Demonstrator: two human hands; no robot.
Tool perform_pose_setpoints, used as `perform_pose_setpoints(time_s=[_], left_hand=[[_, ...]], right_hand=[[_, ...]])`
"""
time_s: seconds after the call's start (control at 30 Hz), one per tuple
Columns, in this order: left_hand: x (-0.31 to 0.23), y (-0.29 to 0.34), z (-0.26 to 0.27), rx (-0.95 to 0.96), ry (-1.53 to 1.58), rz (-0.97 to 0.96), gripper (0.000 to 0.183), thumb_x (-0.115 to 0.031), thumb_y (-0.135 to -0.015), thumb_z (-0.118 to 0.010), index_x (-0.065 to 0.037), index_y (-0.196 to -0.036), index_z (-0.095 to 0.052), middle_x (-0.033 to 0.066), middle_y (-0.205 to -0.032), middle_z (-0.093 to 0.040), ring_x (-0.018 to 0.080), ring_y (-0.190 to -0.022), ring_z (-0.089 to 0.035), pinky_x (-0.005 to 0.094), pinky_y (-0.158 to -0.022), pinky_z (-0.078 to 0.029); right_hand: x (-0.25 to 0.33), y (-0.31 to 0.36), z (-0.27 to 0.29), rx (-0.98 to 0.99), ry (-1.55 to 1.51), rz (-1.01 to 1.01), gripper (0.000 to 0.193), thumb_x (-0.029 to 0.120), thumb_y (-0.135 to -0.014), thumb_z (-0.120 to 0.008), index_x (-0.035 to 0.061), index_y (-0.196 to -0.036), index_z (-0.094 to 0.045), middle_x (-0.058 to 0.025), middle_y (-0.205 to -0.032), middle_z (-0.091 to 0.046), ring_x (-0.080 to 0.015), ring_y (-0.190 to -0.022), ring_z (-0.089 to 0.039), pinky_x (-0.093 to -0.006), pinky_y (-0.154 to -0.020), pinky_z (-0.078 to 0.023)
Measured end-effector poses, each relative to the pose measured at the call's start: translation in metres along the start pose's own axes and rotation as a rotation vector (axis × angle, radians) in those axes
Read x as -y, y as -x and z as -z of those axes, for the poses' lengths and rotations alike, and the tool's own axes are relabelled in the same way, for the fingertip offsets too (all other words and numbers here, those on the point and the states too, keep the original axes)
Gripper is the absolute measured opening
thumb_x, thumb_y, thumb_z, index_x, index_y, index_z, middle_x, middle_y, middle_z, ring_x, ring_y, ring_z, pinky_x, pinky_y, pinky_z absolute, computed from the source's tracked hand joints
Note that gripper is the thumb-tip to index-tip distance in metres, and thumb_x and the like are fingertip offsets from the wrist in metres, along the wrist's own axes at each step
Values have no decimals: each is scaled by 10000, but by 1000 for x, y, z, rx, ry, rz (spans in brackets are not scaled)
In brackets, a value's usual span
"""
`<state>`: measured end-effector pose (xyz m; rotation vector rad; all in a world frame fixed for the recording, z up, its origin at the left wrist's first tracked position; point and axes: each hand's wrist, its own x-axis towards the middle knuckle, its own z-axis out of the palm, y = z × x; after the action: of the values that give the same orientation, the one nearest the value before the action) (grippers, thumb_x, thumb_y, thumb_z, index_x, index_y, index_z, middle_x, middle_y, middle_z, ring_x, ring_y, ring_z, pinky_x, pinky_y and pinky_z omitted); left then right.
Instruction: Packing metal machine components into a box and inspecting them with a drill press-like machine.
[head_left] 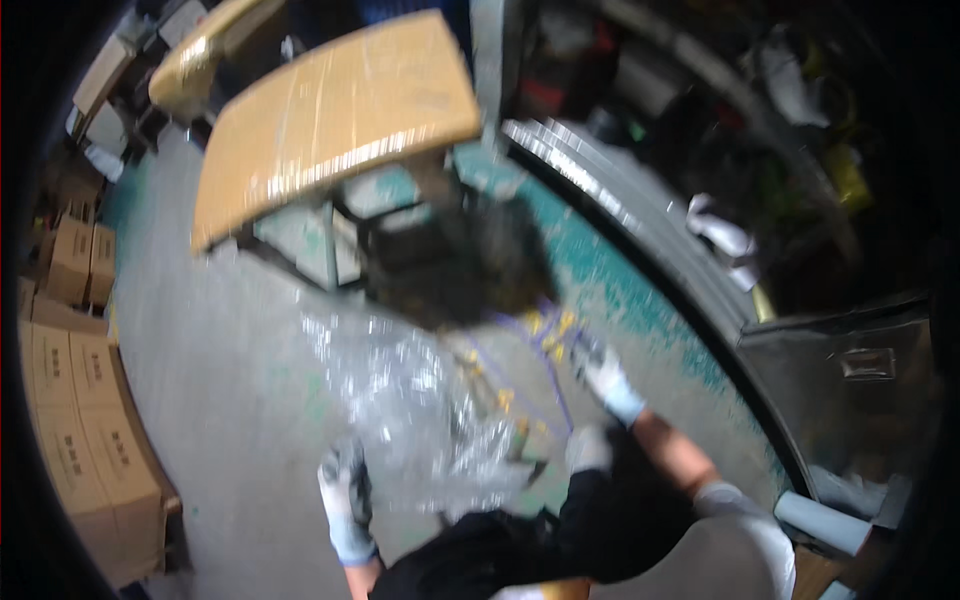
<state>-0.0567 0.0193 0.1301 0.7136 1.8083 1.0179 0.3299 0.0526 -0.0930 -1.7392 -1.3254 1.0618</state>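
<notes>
Clear plastic (395, 385) lies crumpled on the floor (235, 400), on your side of the table (330, 125) with the tan top. Its long way seems to run from near the table's legs back toward you, slanting to your right. Your left hand (345, 490) is the nearer one, just beside it; from that hand, most of the plastic lies to the right and up toward the table. I can't tell if those fingers are spread or pinching an edge. Your right hand (602, 372) is out in front of the table's right end, by purple cord (553, 378) with yellow bits (505, 400). It is blurry, so I can't tell if it pinches the cord. Brown boxes (110, 440) sit left of the table, closer to you.
</notes>
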Motion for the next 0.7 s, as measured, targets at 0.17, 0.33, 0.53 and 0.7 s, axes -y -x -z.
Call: perform_pose_setpoints(time_s=[0.17, 0.33, 0.53, 0.7], left_hand=[[-8, -2, 7, -17, 114, 133, 115, -222, -842, -545, -120, -789, -536, -78, -579, -415, 9, -433, -318, 178, -388, -224], [2, -1, 10, -91, 299, 156, 149, -84, -858, -471, -56, -957, -579, -54, -692, -500, 18, -542, -440, 140, -461, -329], [6, 1, 7, -45, 185, 157, 109, -209, -850, -536, -102, -848, -551, -71, -591, -429, 12, -454, -364, 162, -396, -258], [0, -2, -6, -66, 184, 179, 114, -203, -855, -518, -100, -887, -553, -70, -619, -430, 6, -481, -361, 151, -398, -259]], right_hand=[[14, -31, 9, -113, -121, -180, 210, 237, -800, -616, 55, -870, -539, -13, -656, -554, -86, -583, -512, -255, -492, -404], [52, -56, 2, -53, -41, -186, 473, 290, -669, -745, -45, -904, -506, -132, -854, -595, -185, -827, -562, -290, -718, -452], [54, -71, -31, -203, 473, -258, 1064, 506, -525, -772, -75, -1264, -273, -239, -1279, -378, -300, -1168, -409, -354, -945, -356], [44, -85, -36, -161, 832, -477, 1379, 714, -453, -665, -30, -1349, 72, -197, -1434, 13, -311, -1332, -42, -377, -1075, -79]])
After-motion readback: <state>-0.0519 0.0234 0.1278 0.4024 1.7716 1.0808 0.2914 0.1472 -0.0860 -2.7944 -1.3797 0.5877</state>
